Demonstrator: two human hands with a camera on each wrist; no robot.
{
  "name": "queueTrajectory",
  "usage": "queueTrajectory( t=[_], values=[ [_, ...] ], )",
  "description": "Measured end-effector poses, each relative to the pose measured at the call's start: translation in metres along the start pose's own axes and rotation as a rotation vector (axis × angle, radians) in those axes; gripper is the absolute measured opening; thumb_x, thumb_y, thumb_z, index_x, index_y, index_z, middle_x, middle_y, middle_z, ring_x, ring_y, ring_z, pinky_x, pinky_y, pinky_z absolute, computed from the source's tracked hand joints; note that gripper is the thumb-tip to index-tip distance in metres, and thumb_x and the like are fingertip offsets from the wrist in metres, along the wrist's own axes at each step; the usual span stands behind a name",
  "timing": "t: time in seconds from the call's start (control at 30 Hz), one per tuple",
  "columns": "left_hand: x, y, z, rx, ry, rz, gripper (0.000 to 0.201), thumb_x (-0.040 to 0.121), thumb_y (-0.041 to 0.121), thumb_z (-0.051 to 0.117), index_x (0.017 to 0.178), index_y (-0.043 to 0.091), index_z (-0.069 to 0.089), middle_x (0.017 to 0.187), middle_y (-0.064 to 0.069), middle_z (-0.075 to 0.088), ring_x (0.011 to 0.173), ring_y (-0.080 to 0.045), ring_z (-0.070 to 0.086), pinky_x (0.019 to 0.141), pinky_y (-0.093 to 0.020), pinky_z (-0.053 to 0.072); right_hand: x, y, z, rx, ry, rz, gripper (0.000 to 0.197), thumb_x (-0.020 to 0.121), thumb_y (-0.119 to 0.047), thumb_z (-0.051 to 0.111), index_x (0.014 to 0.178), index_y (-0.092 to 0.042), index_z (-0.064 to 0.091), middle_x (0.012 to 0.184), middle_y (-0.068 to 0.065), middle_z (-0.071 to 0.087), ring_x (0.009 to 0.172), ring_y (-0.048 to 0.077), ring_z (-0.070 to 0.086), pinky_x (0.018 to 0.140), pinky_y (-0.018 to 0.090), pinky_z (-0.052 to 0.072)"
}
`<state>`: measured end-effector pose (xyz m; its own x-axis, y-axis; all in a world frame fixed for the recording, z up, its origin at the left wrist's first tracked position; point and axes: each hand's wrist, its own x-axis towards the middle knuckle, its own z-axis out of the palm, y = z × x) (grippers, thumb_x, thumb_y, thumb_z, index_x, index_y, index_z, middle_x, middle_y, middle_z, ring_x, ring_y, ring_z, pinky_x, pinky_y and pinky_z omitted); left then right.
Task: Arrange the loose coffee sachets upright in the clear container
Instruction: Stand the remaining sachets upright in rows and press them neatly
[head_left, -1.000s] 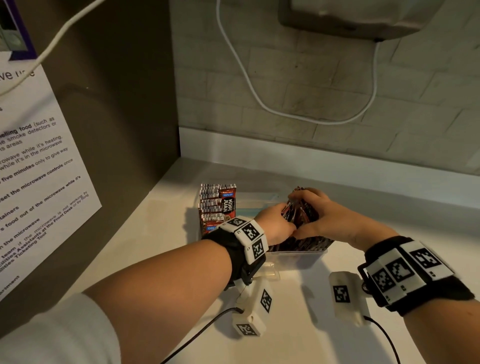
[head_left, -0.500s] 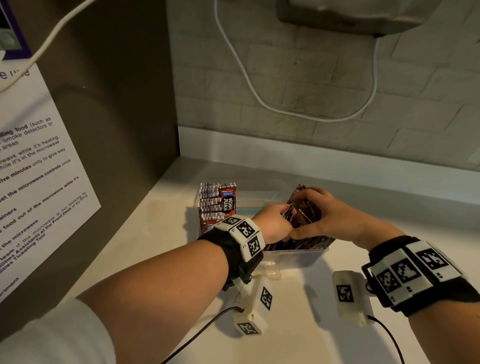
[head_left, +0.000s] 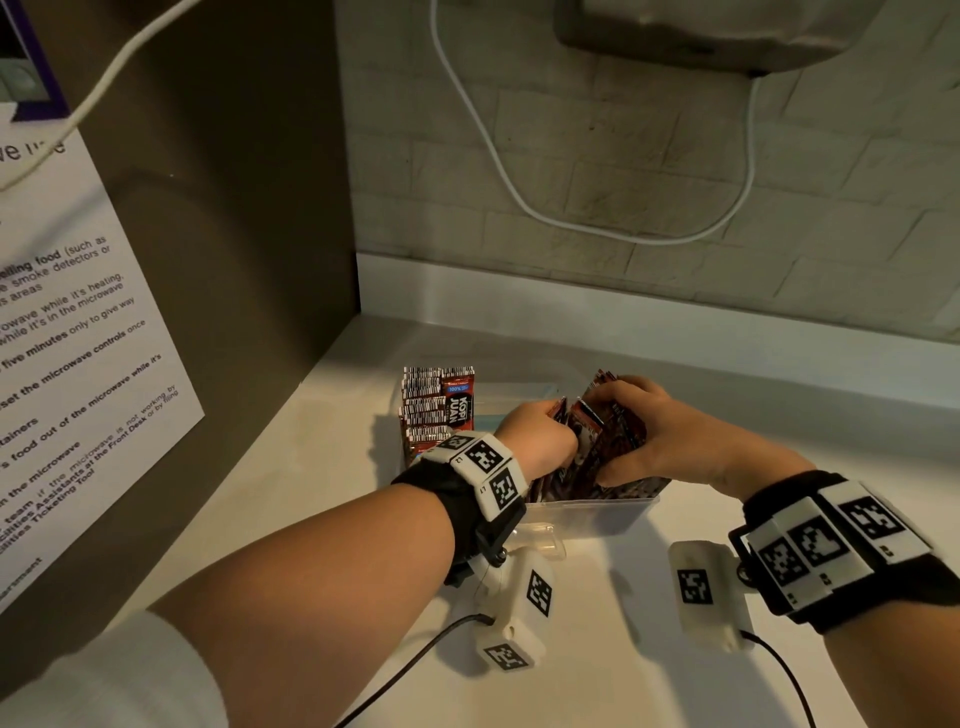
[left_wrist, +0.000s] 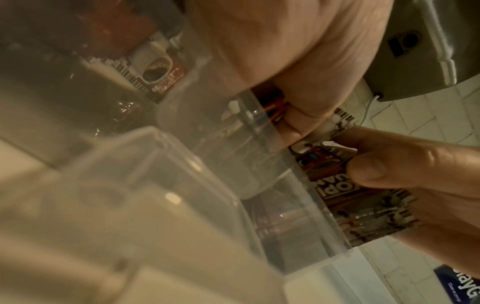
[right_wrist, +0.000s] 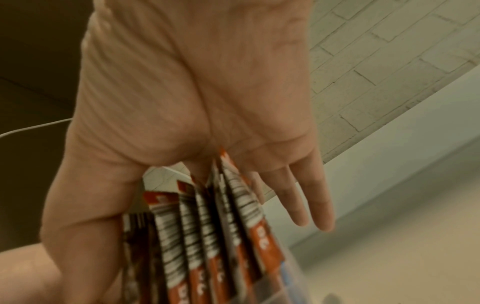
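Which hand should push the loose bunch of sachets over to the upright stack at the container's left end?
Likely the right hand: it spans the loose bunch from the far side, so it can sweep it toward the upright stack. The left hand sits between them in the clear container, pinching sachets.

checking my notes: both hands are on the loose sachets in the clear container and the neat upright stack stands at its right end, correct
Not quite: the neat upright stack of red and black coffee sachets stands at the left end of the clear plastic container, as the head view shows. Both the left hand and right hand are indeed on the loose sachets inside it.
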<state>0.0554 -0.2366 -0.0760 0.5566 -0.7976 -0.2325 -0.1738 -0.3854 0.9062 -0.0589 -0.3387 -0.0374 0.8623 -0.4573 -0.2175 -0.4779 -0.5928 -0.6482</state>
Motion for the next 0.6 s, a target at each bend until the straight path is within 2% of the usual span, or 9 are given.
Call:
queueTrajectory(
  t=[0.1, 0.2, 0.23, 0.3, 0.37, 0.4, 0.47, 0.53, 0.6],
  values=[
    [-0.002, 0.002, -0.002, -0.081, 0.040, -0.014, 0.031, 0.077, -0.007, 0.047, 0.097, 0.008, 0.065, 0.094, -0.014, 0.064, 0.100, -0.035, 0.061, 0.088, -0.042, 0.051, -0.001, -0.001, 0.000, 0.002, 0.001, -0.005, 0.071, 0.068, -0.011, 0.082, 0.126, -0.032, 0.045, 0.140, -0.008, 0.023, 0.120, 0.021, 0.040, 0.089, 0.031, 0.049],
    [-0.007, 0.009, -0.003, -0.146, 0.106, 0.011, 0.032, 0.077, -0.005, 0.047, 0.098, 0.010, 0.066, 0.099, -0.015, 0.067, 0.098, -0.033, 0.062, 0.090, -0.045, 0.053, -0.004, -0.005, 0.000, -0.015, 0.023, -0.014, 0.075, 0.066, -0.014, 0.083, 0.128, -0.034, 0.045, 0.145, -0.006, 0.020, 0.125, 0.023, 0.036, 0.095, 0.035, 0.047],
    [-0.009, 0.011, -0.003, -0.178, 0.136, 0.028, 0.032, 0.077, -0.004, 0.048, 0.097, 0.012, 0.066, 0.098, -0.013, 0.068, 0.096, -0.032, 0.062, 0.090, -0.047, 0.053, -0.006, -0.007, -0.001, -0.021, 0.069, -0.035, 0.077, 0.066, -0.016, 0.084, 0.129, -0.033, 0.045, 0.146, -0.004, 0.020, 0.127, 0.022, 0.035, 0.099, 0.038, 0.046],
    [-0.015, 0.016, -0.005, -0.249, 0.186, 0.070, 0.032, 0.077, -0.004, 0.048, 0.091, 0.018, 0.066, 0.094, -0.008, 0.069, 0.092, -0.027, 0.063, 0.088, -0.045, 0.054, -0.014, -0.013, -0.005, 0.034, 0.253, -0.128, 0.071, 0.066, -0.018, 0.084, 0.125, -0.033, 0.047, 0.142, -0.004, 0.031, 0.127, 0.017, 0.035, 0.100, 0.037, 0.043],
    [-0.023, 0.022, -0.009, -0.343, 0.214, 0.111, 0.032, 0.078, -0.008, 0.048, 0.081, 0.020, 0.063, 0.084, -0.003, 0.066, 0.085, -0.022, 0.061, 0.082, -0.037, 0.051, -0.026, -0.023, -0.008, 0.171, 0.445, -0.241, 0.059, 0.066, -0.018, 0.082, 0.111, -0.035, 0.047, 0.133, -0.009, 0.044, 0.124, 0.010, 0.040, 0.096, 0.032, 0.038],
    [-0.028, 0.025, -0.012, -0.405, 0.208, 0.124, 0.033, 0.077, -0.010, 0.048, 0.077, 0.020, 0.061, 0.078, -0.001, 0.063, 0.081, -0.021, 0.059, 0.078, -0.033, 0.049, -0.031, -0.030, -0.007, 0.231, 0.476, -0.287, 0.057, 0.065, -0.018, 0.082, 0.104, -0.036, 0.045, 0.129, -0.010, 0.048, 0.123, 0.009, 0.043, 0.096, 0.032, 0.038],
    [-0.037, 0.029, -0.019, -0.517, 0.148, 0.122, 0.034, 0.075, -0.013, 0.047, 0.074, 0.018, 0.058, 0.073, -0.002, 0.059, 0.079, -0.022, 0.056, 0.071, -0.032, 0.046, -0.037, -0.044, 0.002, 0.239, 0.403, -0.329, 0.059, 0.061, -0.017, 0.083, 0.099, -0.032, 0.041, 0.125, -0.006, 0.053, 0.118, 0.008, 0.050, 0.094, 0.030, 0.042],
    [-0.044, 0.030, -0.025, -0.604, 0.076, 0.101, 0.034, 0.075, -0.013, 0.045, 0.083, 0.015, 0.062, 0.079, -0.007, 0.063, 0.081, -0.025, 0.060, 0.070, -0.035, 0.049, -0.035, -0.058, 0.017, 0.101, 0.288, -0.337, 0.065, 0.060, -0.015, 0.084, 0.104, -0.023, 0.038, 0.111, 0.001, 0.058, 0.099, 0.013, 0.060, 0.080, 0.030, 0.050],
    [-0.049, 0.028, -0.032, -0.705, 0.032, 0.074, 0.034, 0.078, -0.014, 0.046, 0.094, 0.009, 0.065, 0.084, -0.012, 0.064, 0.081, -0.026, 0.063, 0.070, -0.035, 0.053, -0.031, -0.067, 0.031, 0.029, 0.230, -0.347, 0.066, 0.063, -0.013, 0.083, 0.102, -0.017, 0.030, 0.091, 0.002, 0.059, 0.079, 0.017, 0.064, 0.066, 0.033, 0.053]
  ],
)
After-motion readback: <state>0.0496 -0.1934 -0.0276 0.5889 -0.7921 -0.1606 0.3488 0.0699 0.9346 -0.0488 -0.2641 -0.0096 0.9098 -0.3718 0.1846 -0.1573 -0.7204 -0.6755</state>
